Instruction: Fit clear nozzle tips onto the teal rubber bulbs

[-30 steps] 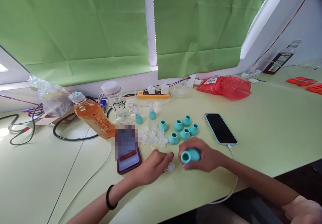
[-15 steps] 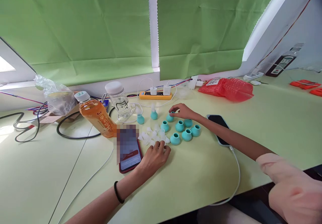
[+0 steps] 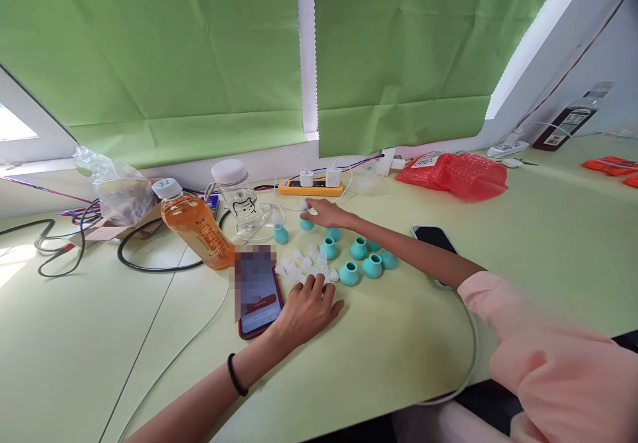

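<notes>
My left hand (image 3: 308,308) lies on the table, fingers stretched out, tips on a pile of small white translucent pieces (image 3: 303,267). My right hand (image 3: 325,214) reaches far forward and pinches the white tip of a teal piece (image 3: 306,224) near the power strip. A second teal piece with a white tip (image 3: 280,234) stands to its left. Several open teal cups (image 3: 349,273) sit in a cluster right of the white pile, under my right forearm.
A red-cased phone (image 3: 259,295) lies by my left hand; a dark phone (image 3: 432,236) on a white cable lies right. An orange tea bottle (image 3: 196,226), glass jar (image 3: 239,195), yellow power strip (image 3: 310,190), red bag (image 3: 454,175), plastic bag (image 3: 118,190) and black cables (image 3: 50,252) stand behind.
My right hand carried a teal cup forward, set it in the cluster, then moved left to the white-tipped teal piece. My left hand went up onto the white pile.
</notes>
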### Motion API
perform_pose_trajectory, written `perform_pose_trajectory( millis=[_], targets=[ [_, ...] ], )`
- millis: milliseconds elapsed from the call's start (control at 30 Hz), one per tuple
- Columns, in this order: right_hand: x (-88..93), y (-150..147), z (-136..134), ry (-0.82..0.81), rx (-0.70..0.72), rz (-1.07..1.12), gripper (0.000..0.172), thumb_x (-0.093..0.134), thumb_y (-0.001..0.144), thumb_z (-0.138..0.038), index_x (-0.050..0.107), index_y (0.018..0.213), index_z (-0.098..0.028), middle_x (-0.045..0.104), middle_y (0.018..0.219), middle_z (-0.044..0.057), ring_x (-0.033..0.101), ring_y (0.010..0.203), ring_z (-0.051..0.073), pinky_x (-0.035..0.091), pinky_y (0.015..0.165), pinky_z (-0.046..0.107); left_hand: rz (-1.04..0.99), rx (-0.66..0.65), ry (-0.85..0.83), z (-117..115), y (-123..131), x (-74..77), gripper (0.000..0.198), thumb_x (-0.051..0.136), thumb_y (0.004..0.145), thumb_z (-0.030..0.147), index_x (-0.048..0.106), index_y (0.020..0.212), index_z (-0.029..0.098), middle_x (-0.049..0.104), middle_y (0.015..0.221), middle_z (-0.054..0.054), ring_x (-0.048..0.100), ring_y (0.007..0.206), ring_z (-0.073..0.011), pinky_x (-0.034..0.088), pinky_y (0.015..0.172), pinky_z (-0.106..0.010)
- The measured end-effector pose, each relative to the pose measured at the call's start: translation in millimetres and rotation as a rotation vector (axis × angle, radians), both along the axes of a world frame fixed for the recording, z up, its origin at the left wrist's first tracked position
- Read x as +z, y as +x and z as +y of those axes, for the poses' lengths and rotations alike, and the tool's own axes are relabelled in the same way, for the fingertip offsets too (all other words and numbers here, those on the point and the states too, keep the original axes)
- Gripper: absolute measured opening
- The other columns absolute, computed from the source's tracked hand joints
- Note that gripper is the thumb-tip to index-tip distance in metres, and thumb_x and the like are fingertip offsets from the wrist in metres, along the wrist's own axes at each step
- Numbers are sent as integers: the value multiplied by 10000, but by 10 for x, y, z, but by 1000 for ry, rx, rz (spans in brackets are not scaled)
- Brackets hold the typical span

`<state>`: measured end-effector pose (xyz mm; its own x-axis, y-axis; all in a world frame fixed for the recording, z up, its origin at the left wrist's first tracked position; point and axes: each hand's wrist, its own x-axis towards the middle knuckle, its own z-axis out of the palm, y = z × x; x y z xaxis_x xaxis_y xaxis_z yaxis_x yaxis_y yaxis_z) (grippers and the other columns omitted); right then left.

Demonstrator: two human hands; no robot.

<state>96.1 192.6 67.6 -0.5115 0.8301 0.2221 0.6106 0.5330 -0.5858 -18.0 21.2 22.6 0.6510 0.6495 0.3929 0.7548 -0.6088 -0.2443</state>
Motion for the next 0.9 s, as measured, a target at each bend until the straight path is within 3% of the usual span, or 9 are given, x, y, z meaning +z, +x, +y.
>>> perform_pose_trajectory(
  millis=[100,133,200,300,400,567,733,800,900],
  targets=[
    [217,115,-255,104,-59,151,275,376,809,-383,449,935,-149,530,999,104,474,973,212,351,833,383,-213,-77,-5,-4,-56,119,242,393,788,335,465,657,146,483,612,-42,461,546,-144,328,446,-231],
    [300,180,-393,156,-62,337,254,373,811,-367,434,933,-153,539,970,90,493,935,184,371,813,347,-322,-111,-35,-2,-87,167,228,393,784,320,443,638,152,460,581,-25,434,521,-129,315,448,-227],
    [438,320,-724,146,41,560,225,414,790,-356,412,910,-166,553,870,53,524,829,147,411,727,288,-576,-158,-136,5,-159,264,202,383,779,286,389,617,164,396,539,12,372,484,-102,288,452,-220],
    [478,477,-1232,-133,226,408,169,467,763,-310,459,823,-152,521,715,8,500,664,106,408,589,222,-903,-155,-344,12,-242,391,224,332,790,325,340,625,173,324,535,35,302,477,-86,256,458,-219],
    [296,517,-1555,-395,395,161,181,535,719,-314,491,704,-139,425,592,-37,389,540,64,337,496,186,-945,-191,-642,4,-245,466,307,292,794,419,373,647,162,328,532,38,285,484,-82,234,459,-218],
    [-45,493,-1623,-564,438,201,288,571,684,-376,505,586,-114,321,532,-50,320,515,53,280,462,183,-844,-124,-1065,10,-147,443,419,372,796,411,326,474,147,242,440,61,192,434,-53,162,424,-213],
    [-98,558,-1555,-789,590,322,337,523,728,-406,618,793,-89,380,531,-36,334,479,47,278,429,178,-1205,-252,-1798,47,-88,305,487,409,795,399,257,402,154,232,359,76,183,331,-21,111,371,-198],
    [-113,580,-1546,-847,610,395,364,532,718,-424,625,809,-84,391,529,-34,344,468,44,290,421,172,-1357,-272,-1987,30,-68,259,491,445,782,384,249,396,153,230,340,82,197,298,-16,108,354,-184],
    [-158,595,-1543,-963,643,479,422,554,679,-472,622,810,-77,421,523,-29,401,463,55,329,426,175,-1455,-271,-2132,-17,-41,230,490,449,784,381,258,398,149,249,321,81,196,272,-13,108,334,-174]
  ],
)
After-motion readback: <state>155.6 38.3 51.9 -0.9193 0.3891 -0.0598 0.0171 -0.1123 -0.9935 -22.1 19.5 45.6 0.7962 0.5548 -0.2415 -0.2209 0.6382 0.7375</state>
